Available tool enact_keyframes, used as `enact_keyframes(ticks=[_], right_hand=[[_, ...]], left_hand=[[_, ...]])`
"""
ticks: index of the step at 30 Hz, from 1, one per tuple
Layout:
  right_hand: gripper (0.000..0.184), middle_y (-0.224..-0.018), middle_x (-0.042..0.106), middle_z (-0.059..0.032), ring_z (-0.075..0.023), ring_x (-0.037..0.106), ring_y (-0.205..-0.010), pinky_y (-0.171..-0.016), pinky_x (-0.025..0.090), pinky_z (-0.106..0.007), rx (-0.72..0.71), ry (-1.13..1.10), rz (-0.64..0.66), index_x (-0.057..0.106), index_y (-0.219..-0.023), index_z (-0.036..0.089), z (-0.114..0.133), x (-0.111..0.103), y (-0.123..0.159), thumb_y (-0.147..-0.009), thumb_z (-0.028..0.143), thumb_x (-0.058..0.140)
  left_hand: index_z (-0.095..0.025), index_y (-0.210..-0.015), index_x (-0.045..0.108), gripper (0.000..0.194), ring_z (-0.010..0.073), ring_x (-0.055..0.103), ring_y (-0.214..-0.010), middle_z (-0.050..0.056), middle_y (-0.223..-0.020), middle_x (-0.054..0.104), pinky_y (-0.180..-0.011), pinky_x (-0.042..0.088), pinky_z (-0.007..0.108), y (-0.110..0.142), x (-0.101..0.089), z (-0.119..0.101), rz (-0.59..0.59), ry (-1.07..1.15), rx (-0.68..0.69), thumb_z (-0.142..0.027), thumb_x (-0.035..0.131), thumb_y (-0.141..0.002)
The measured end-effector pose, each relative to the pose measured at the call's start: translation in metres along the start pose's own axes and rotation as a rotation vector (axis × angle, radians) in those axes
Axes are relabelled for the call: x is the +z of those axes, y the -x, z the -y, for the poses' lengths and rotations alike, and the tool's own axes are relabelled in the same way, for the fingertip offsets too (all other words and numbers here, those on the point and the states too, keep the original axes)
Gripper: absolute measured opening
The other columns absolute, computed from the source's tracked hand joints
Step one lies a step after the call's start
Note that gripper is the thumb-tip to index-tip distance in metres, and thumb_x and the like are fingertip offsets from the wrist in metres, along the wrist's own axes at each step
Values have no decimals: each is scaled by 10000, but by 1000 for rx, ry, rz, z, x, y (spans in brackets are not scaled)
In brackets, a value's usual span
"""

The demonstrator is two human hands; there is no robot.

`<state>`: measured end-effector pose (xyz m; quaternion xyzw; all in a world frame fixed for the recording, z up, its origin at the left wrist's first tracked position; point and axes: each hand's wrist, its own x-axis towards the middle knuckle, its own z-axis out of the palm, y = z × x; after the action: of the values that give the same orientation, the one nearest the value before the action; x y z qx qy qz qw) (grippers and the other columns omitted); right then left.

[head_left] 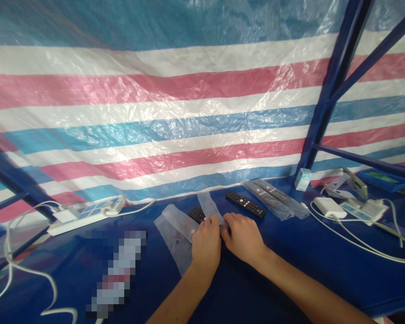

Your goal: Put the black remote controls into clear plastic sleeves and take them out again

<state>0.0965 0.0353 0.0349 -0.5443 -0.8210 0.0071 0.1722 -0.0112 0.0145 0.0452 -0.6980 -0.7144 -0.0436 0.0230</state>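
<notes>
A: Report hand positions, nearest first.

B: Your left hand (pixel 206 240) and right hand (pixel 242 236) lie side by side, nearly touching, on the dark blue surface (pixel 290 256). Both are palm down. The left grip is pinched together on the lower end of a clear frosted plastic sleeve (pixel 211 208); the right grip is curled with its fingers together against the same end, but whether it clamps the sleeve cannot be told.

A: Where is the item being handled?

B: A black remote control with small buttons (pixel 197 214) lies just beyond your left fingertips, partly hidden by them, with the sleeve beside it on the right. Whether the remote sits inside the sleeve cannot be told. A flat stack of empty frosted sleeves (pixel 173 234) lies just left of your left hand.

A: Farther out?

B: A second bare black remote control (pixel 245 204) lies beyond your right hand, apart from it. Two bagged remote controls (pixel 275 199) lie side by side to its right. A small pale blue carton (pixel 303 179) stands near the striped tarpaulin wall (pixel 155 112). A white power strip (pixel 84 213) with cables lies at far left; a white charger block (pixel 330 207) with cable lies at far right.
</notes>
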Motion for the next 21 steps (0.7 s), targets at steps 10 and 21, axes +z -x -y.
enact_keyframes(ticks=[10, 21], right_hand=[[206, -832, 709, -25, -178, 661, -792, -621, 340, -277, -21, -27, 43, 615, -810, 200, -9, 1, -5, -896, 165, 430], [235, -1021, 679, -59, -197, 636, -957, -778, 435, -269, -91, -39, 72, 636, -1074, 215, -36, -2, -14, -908, 316, 505]], left_hand=[[-167, -986, 571, 209, 207, 635, -902, 69, -911, 642, -693, 466, 278, 1, 6, 1, -79, -29, -6, -109, 381, -922], [-168, -975, 584, 223, 206, 625, -933, 74, -949, 637, -706, 478, 278, -11, 18, -3, -60, 9, 66, -154, 363, -946]])
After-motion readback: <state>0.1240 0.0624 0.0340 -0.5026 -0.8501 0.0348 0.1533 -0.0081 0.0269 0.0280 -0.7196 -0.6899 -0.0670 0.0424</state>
